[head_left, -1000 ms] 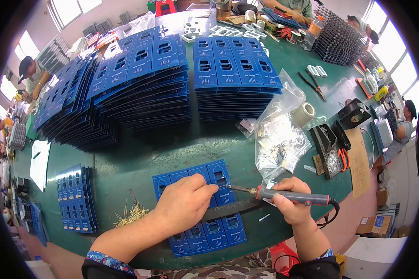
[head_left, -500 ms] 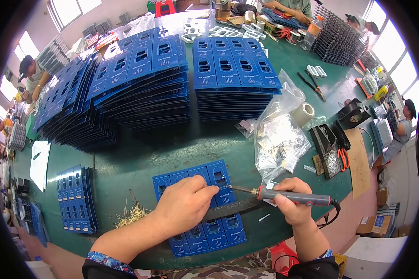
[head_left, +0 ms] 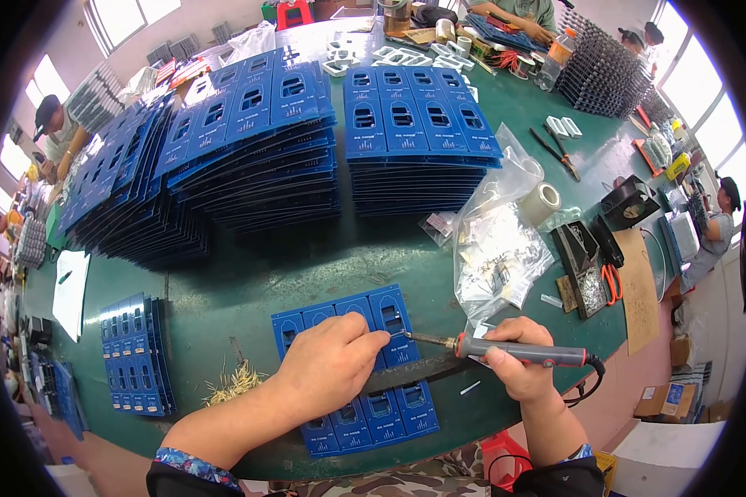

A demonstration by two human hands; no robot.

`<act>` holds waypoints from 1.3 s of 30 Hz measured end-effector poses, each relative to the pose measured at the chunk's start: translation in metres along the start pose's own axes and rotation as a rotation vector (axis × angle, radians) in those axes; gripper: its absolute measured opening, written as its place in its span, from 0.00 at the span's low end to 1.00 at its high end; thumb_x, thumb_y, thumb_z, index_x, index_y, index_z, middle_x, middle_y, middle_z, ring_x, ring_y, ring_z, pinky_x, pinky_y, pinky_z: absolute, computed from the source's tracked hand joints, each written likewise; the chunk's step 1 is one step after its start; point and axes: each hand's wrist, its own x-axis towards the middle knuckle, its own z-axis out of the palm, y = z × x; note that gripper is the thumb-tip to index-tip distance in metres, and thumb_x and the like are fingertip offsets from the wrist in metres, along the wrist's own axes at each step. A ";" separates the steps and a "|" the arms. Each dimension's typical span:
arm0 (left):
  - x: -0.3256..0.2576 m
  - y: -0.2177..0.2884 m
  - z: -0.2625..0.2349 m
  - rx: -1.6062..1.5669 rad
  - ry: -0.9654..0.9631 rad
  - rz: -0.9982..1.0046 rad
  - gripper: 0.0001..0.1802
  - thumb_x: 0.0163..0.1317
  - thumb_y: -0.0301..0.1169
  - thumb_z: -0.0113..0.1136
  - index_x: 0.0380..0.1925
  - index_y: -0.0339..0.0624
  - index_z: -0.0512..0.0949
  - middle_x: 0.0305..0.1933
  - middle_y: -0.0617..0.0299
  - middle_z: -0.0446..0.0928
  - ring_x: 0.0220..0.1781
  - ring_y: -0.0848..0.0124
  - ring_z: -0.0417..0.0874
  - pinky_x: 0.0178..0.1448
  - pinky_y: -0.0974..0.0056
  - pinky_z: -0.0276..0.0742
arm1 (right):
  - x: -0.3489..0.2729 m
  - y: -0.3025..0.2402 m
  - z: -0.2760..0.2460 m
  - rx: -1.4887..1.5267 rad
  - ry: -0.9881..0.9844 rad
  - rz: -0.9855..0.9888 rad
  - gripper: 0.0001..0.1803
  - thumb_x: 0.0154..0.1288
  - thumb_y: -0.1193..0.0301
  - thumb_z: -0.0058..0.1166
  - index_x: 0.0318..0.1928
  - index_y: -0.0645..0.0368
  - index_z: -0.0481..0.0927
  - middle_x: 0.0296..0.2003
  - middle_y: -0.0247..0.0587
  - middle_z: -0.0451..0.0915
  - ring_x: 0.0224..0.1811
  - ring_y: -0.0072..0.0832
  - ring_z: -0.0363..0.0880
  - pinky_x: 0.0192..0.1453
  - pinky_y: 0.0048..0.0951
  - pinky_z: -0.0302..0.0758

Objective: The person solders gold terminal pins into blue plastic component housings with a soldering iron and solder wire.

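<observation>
A blue circuit board panel point(head_left: 413, 351) lies in front of me, with a dark strip point(head_left: 423, 372) across its middle. My right hand point(head_left: 518, 360) grips a grey and red soldering iron point(head_left: 547, 352) from the right. The iron's tip reaches the board beside one of its cut-outs, close to my left fingertips. My left hand point(head_left: 327, 360) rests over the panel with thumb and forefinger pinched together. Whatever they hold, if anything, is too small or hidden to make out. A pile of thin gold-coloured pins or wires point(head_left: 234, 386) lies beside my left forearm.
Tall stacks of blue boards point(head_left: 423, 178) stand across the far side, and a smaller stack point(head_left: 137, 356) at left. On the right are a clear plastic bag point(head_left: 506, 257), a black tray point(head_left: 578, 265), orange-handled scissors point(head_left: 612, 283) and pliers point(head_left: 562, 155). Co-workers sit around the room.
The soldering iron and my right hand have shifted very slightly; the tip stays at the same spot on the board. My left hand has not visibly moved.
</observation>
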 end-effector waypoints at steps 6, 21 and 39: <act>0.000 -0.001 0.001 0.001 0.002 0.000 0.12 0.53 0.24 0.63 0.39 0.43 0.81 0.31 0.60 0.74 0.32 0.60 0.79 0.33 0.59 0.76 | 0.001 0.001 0.000 -0.011 -0.007 -0.009 0.10 0.54 0.71 0.63 0.32 0.67 0.80 0.25 0.42 0.82 0.23 0.29 0.79 0.29 0.26 0.73; 0.000 0.000 0.000 0.007 0.013 0.012 0.12 0.53 0.24 0.64 0.40 0.43 0.81 0.31 0.60 0.74 0.31 0.60 0.79 0.32 0.59 0.76 | -0.002 0.003 -0.001 0.016 0.014 -0.020 0.10 0.56 0.72 0.62 0.34 0.67 0.80 0.27 0.41 0.82 0.25 0.25 0.79 0.30 0.25 0.73; -0.033 0.047 -0.007 -0.428 0.150 0.066 0.13 0.52 0.21 0.69 0.40 0.39 0.80 0.32 0.56 0.78 0.30 0.62 0.81 0.31 0.63 0.77 | -0.011 -0.040 0.048 0.072 -0.251 -0.073 0.22 0.57 0.79 0.65 0.53 0.60 0.78 0.34 0.45 0.83 0.34 0.35 0.83 0.39 0.29 0.78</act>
